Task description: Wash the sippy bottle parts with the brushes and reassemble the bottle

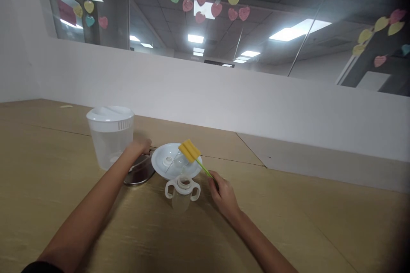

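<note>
The right hand (224,195) pinches the yellow sponge brush (189,150), and a quick swing could tip the two-handled bottle (181,200) just left of that hand, while I cannot tell if the left hand (141,148), by the dark disc (139,174), grips anything.

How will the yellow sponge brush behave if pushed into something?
The sponge brush likely squashes easily: its head looks like foam. The thin green stem may flex a little, though it looks straight in the right hand. With that blocky head on a narrow stem, it could twist.
</note>
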Available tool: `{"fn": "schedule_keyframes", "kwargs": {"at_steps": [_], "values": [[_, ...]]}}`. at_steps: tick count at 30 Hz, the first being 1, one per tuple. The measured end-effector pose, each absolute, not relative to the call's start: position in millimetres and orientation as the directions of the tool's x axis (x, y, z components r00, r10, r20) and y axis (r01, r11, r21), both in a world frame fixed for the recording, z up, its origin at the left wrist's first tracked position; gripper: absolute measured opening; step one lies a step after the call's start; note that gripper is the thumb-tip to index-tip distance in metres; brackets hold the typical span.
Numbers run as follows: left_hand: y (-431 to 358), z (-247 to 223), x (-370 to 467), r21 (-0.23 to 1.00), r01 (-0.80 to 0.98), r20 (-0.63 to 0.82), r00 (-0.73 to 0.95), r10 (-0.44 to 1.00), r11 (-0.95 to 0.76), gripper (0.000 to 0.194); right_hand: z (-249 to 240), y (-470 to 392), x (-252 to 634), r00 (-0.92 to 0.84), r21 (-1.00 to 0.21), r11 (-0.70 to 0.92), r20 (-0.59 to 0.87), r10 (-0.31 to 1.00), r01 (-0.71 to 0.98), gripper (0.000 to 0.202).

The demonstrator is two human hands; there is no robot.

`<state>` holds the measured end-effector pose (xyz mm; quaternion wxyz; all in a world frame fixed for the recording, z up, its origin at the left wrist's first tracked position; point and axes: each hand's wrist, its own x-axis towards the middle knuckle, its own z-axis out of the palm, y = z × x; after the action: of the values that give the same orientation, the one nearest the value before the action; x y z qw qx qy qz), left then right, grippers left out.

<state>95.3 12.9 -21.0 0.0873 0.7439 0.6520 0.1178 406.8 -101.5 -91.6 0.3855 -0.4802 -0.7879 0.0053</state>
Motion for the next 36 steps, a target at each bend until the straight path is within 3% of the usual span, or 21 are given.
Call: {"fn": "schedule_keyframes", "kwargs": {"at_steps": [3, 6, 14, 18, 24, 28, 36], "values": [[6, -5, 107, 0.194, 0.964, 0.123, 0.16, 0.979, -0.182, 0.021, -93, -101, 407, -0.239, -0.386, 0.54, 0.603, 0.762, 0.748, 0.031], [-5, 3, 132, 0.164, 0.927, 0.164, 0.311, 0.936, -0.336, 0.029, -93, -100, 407, -0.238, -0.396, 0.538, 0.596, 0.767, 0.744, 0.031], [-19, -25, 187, 0.159, 0.78, 0.081, 0.601, 0.795, -0.606, 0.024, -87, -101, 408, -0.221, -0.381, 0.541, 0.626, 0.748, 0.75, 0.032], [-13, -27, 181, 0.119, 0.799, 0.138, 0.575, 0.807, -0.59, 0.027, -88, -100, 410, -0.212, -0.393, 0.526, 0.612, 0.762, 0.754, 0.033], [-9, -34, 179, 0.044, 0.8, 0.199, 0.58, 0.79, -0.598, 0.047, -92, -95, 414, -0.2, -0.427, 0.496, 0.57, 0.797, 0.756, 0.035], [-10, -44, 188, 0.019, 0.815, 0.215, 0.562, 0.798, -0.579, 0.046, -93, -91, 418, -0.179, -0.436, 0.494, 0.586, 0.79, 0.752, 0.035], [-15, -31, 188, 0.107, 0.799, 0.229, 0.559, 0.797, -0.592, 0.045, -92, -90, 421, -0.131, -0.417, 0.452, 0.605, 0.785, 0.788, 0.034]]}}
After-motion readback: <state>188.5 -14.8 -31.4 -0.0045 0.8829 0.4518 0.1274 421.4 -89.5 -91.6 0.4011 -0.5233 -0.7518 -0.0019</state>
